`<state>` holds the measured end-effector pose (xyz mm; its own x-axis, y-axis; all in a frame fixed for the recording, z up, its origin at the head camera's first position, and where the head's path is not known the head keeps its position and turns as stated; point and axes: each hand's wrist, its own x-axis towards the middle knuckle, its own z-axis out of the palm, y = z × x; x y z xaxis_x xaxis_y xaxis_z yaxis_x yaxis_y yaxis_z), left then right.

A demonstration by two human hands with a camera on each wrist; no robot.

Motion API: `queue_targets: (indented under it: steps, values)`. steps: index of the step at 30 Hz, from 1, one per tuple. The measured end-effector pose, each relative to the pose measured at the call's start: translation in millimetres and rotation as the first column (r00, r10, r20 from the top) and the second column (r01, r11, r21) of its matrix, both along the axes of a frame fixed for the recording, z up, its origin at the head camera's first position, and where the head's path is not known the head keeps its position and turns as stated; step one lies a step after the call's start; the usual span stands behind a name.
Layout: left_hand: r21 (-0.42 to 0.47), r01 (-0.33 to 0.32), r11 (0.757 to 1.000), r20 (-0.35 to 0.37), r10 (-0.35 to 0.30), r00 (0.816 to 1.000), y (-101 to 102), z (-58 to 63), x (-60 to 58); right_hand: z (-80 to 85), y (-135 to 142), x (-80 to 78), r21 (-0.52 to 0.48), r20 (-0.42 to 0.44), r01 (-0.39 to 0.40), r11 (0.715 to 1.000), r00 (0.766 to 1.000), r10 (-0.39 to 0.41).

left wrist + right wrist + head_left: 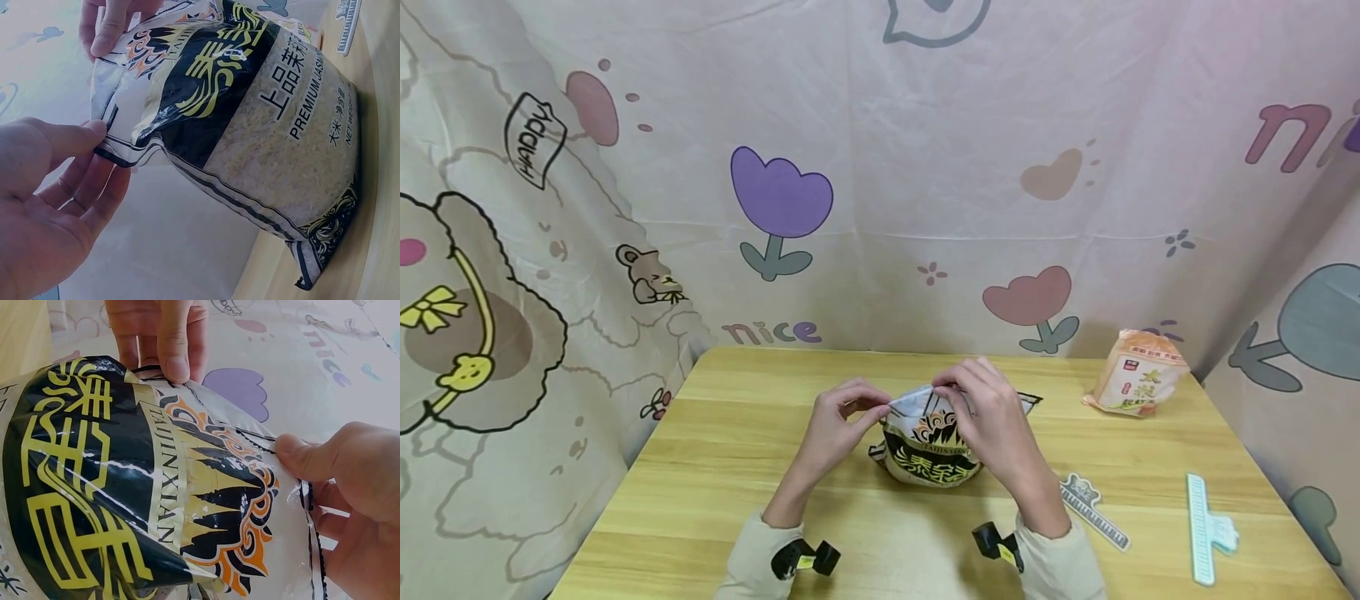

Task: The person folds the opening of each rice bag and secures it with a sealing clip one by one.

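Observation:
A bag of rice (pixel 934 460) stands on the table in the middle of the head view, its front black with yellow lettering. Clear film in the left wrist view shows the white grains inside the bag (pixel 275 156). At the top left corner, my left hand (pixel 838 421) pinches the bag's edge between thumb and fingers. My right hand (pixel 992 417) pinches the same top edge farther right, thumb on the front face, as the right wrist view shows. Between the two hands the top edge is drawn up. Whether the bag's mouth is parted cannot be made out.
An orange and white package (pixel 1138 379) stands at the table's back right. A grey bag clip (pixel 1096 512) lies right of my right forearm, and a pale teal clip (pixel 1202 529) lies farther right. Behind the wooden table (pixel 700 467) hangs a printed cloth (pixel 887 183).

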<state>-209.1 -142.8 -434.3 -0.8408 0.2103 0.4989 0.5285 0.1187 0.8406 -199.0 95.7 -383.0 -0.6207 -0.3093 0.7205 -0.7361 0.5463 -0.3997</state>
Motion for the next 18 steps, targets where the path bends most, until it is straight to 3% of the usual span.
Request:
queue_targets:
  steps: [5, 14, 18]
  values:
    - [-0.014, -0.002, 1.0, 0.018, 0.003, 1.0, 0.8, 1.3, 1.0, -0.4, -0.1, 0.0, 0.003, -0.017, 0.004, 1.0, 1.0, -0.004]
    - [-0.036, 0.052, 0.998, 0.029, -0.051, 0.998, 2.9, 1.0, 0.9, -0.8, -0.5, 0.9, 0.019, -0.022, 0.008, 1.0, 1.0, -0.008]
    - [-0.017, 0.038, 0.999, 0.028, -0.038, 0.999, 7.7, 1.0, 1.7, -0.3, -0.6, 0.5, 0.022, -0.018, -0.008, 1.0, 1.0, 0.008]
